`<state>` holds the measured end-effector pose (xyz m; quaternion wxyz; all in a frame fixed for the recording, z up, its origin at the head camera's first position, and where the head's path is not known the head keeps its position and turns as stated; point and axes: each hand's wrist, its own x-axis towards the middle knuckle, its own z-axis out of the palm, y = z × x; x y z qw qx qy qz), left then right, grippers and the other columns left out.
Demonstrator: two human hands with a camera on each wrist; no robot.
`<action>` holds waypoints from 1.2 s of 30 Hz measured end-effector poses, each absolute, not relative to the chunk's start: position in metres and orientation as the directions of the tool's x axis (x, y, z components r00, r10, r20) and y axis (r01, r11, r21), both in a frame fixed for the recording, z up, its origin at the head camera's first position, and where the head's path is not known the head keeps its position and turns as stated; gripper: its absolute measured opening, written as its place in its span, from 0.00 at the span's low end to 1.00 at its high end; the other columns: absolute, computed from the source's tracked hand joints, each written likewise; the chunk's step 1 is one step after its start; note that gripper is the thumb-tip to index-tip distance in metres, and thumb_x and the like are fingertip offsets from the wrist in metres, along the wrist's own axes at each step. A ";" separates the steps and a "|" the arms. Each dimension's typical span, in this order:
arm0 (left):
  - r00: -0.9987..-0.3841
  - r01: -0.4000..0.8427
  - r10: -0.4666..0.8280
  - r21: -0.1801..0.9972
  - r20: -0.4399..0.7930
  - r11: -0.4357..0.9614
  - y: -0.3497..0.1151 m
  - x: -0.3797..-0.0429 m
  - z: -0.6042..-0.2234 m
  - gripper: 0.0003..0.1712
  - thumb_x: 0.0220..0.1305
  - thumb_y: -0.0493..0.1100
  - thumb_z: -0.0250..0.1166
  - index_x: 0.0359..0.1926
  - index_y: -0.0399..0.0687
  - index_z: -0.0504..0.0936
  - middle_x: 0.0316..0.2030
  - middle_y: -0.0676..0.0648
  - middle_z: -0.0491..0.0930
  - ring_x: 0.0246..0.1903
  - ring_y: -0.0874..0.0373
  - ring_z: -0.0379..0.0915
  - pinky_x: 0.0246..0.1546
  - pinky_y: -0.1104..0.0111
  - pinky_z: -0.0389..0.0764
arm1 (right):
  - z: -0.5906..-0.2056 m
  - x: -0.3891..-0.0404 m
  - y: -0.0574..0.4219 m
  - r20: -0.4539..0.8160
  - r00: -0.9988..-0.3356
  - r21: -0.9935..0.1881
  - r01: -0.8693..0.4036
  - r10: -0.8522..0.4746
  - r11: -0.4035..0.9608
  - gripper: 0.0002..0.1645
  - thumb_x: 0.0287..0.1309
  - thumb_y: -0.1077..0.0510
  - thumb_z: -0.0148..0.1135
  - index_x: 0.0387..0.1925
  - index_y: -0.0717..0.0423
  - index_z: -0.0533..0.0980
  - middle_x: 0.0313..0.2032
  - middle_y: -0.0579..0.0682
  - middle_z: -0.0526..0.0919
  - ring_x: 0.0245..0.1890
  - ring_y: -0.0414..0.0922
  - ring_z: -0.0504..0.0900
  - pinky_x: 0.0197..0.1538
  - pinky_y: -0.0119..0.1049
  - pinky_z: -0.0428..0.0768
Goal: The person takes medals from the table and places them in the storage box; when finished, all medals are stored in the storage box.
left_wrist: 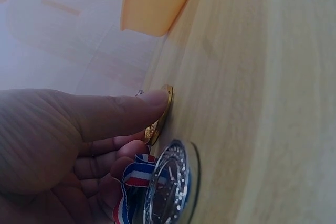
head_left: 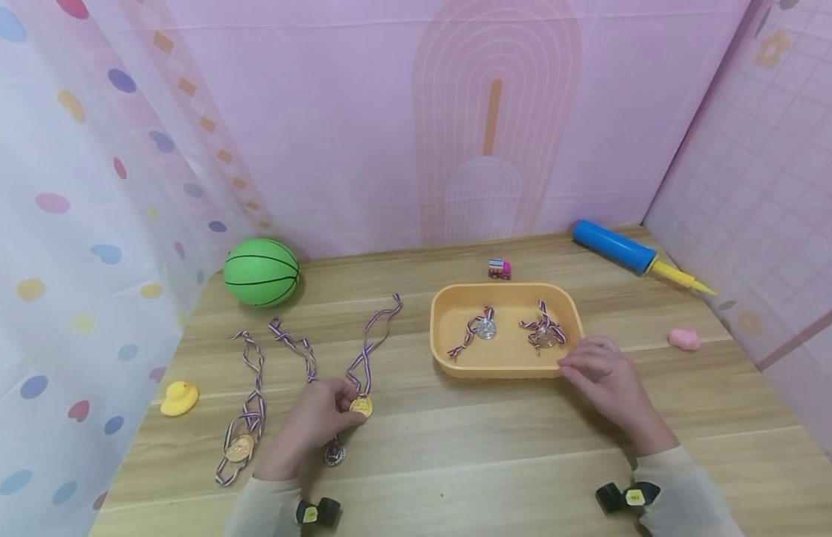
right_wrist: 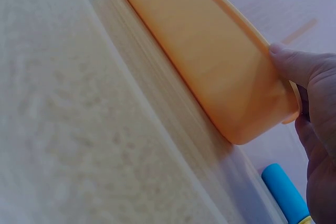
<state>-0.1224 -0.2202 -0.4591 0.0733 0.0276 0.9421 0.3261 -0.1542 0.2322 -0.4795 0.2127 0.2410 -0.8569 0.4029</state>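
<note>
Between thumb and fingers, my left hand (head_left: 323, 412) pinches a gold medal (head_left: 361, 406), its striped ribbon trailing away over the table. Just below that hand lies a silver medal (head_left: 335, 453), large in the left wrist view, its ribbon running partly hidden beneath the hand. Farther left is another gold-toned medal (head_left: 239, 448) with a twisted ribbon. My right hand (head_left: 607, 380) grips the near right corner of an orange plastic tub (right_wrist: 210, 61) by its rim. Inside the tub are a silver medal (head_left: 486, 328) and a duller medal (head_left: 546, 338), both with crumpled ribbons.
A green ball (head_left: 262, 273) and a yellow rubber duck (head_left: 179, 398) sit on the left side. Behind the tub stands a small toy truck (head_left: 499, 269). To the right are a blue pump (head_left: 613, 247) with a yellow nozzle and a pink toy (head_left: 684, 339).
</note>
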 end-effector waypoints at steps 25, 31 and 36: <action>-0.988 0.034 0.116 0.592 -0.101 0.805 -0.219 -0.123 -0.456 0.14 0.46 0.39 0.76 0.29 0.48 0.77 0.23 0.54 0.73 0.24 0.61 0.67 0.25 0.70 0.70 | -0.474 -0.150 0.229 0.564 -0.791 -0.596 -0.588 -0.236 0.547 0.11 0.44 0.69 0.74 0.32 0.55 0.85 0.33 0.41 0.86 0.44 0.41 0.74 0.51 0.24 0.67; -0.989 0.049 0.124 0.610 -0.081 0.791 -0.219 -0.122 -0.454 0.08 0.52 0.36 0.72 0.29 0.48 0.79 0.22 0.55 0.74 0.23 0.62 0.68 0.25 0.70 0.71 | -0.475 -0.151 0.230 0.565 -0.790 -0.595 -0.590 -0.238 0.547 0.11 0.45 0.69 0.74 0.32 0.55 0.85 0.32 0.41 0.86 0.44 0.41 0.74 0.50 0.24 0.67; -0.987 0.100 0.155 0.608 -0.039 0.788 -0.219 -0.121 -0.452 0.07 0.54 0.35 0.70 0.27 0.50 0.80 0.20 0.57 0.74 0.22 0.64 0.69 0.27 0.71 0.72 | -0.477 -0.153 0.231 0.583 -0.775 -0.586 -0.610 -0.245 0.534 0.12 0.43 0.70 0.74 0.32 0.55 0.85 0.33 0.41 0.86 0.45 0.42 0.74 0.51 0.24 0.67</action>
